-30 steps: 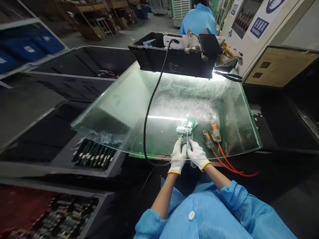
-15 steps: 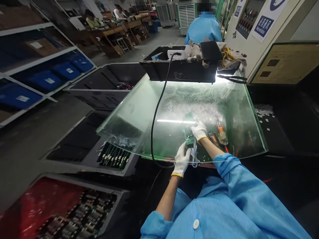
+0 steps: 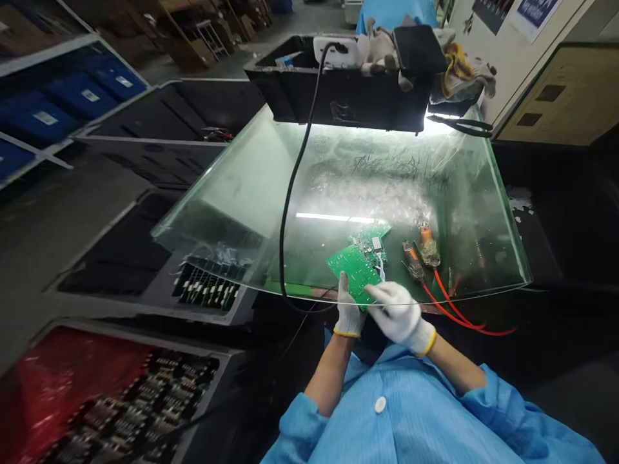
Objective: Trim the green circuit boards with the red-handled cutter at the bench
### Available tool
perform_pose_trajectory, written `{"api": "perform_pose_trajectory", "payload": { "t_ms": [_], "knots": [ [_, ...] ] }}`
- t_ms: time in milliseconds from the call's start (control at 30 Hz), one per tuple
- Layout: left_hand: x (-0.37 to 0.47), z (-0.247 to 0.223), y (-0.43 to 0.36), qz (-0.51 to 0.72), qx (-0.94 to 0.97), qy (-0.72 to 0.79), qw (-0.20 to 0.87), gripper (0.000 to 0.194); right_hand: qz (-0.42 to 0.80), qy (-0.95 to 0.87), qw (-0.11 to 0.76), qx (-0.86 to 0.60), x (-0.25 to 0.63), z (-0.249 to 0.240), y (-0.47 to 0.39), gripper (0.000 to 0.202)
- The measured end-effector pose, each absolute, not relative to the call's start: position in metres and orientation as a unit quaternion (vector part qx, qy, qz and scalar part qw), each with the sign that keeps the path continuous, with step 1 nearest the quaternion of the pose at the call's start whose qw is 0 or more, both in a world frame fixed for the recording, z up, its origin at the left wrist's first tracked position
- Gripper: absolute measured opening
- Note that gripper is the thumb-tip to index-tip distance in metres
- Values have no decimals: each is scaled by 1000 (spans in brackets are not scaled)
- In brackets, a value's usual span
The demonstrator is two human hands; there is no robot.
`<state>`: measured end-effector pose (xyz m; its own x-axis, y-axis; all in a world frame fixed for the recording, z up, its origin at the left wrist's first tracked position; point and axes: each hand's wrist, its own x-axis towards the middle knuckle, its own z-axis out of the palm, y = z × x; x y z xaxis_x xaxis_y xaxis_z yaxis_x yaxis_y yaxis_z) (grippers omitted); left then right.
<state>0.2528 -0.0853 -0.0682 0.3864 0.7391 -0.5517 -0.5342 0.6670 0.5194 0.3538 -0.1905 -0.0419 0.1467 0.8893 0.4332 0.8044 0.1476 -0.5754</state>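
Note:
Under the curved glass shield, a green circuit board (image 3: 354, 269) is tilted with its flat green face up. My left hand (image 3: 348, 309), in a white glove, grips its lower left edge, the thumb on top. My right hand (image 3: 399, 316), also gloved, has its fingertips at the board's lower right corner. Behind lies a second board with components (image 3: 371, 243), a white cable (image 3: 381, 265) at its right side. Two orange-handled tools (image 3: 429, 248) with red cords rest to the right.
The glass shield (image 3: 232, 212) spans above the work surface. A black cable (image 3: 289, 193) hangs across it from a black bin (image 3: 343, 96) holding gloves. Trays of circuit boards (image 3: 140, 406) stand at the left. A person's blue back shows beyond the bin.
The view has tipped downward. A green board now lies tilted in my left hand, and my right hand has drawn back toward my body. The red cords are more visible.

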Motion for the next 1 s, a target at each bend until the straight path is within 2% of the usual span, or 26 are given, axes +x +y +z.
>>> {"api": "perform_pose_trajectory", "payload": {
  "t_ms": [67,167,233,300,433,567,667,833,1000],
  "knots": [
    [257,-64,-77,380,81,393,833,49,49,-586,341,-733,376,-43,-195,40],
    [261,-59,-68,390,45,397,830,46,47,-483,149,-861,406,-50,-186,54],
    [263,-58,-65,396,36,389,831,47,63,-459,37,-885,418,-57,-170,69],
    [263,-58,-64,390,29,367,844,51,81,-447,-18,-891,425,-62,-153,76],
    [264,-57,-68,356,17,314,880,64,132,-400,-30,-906,437,-59,-130,80],
    [268,-61,-77,367,62,324,870,74,257,-347,31,-902,438,-29,-142,95],
    [274,-70,-82,395,138,344,841,74,252,-395,73,-880,426,-4,-168,99],
    [278,-81,-85,394,201,353,824,73,331,-428,80,-837,415,0,-193,79],
    [266,-75,-79,408,187,359,819,77,285,-418,38,-862,428,-26,-180,74]
  ]
}}
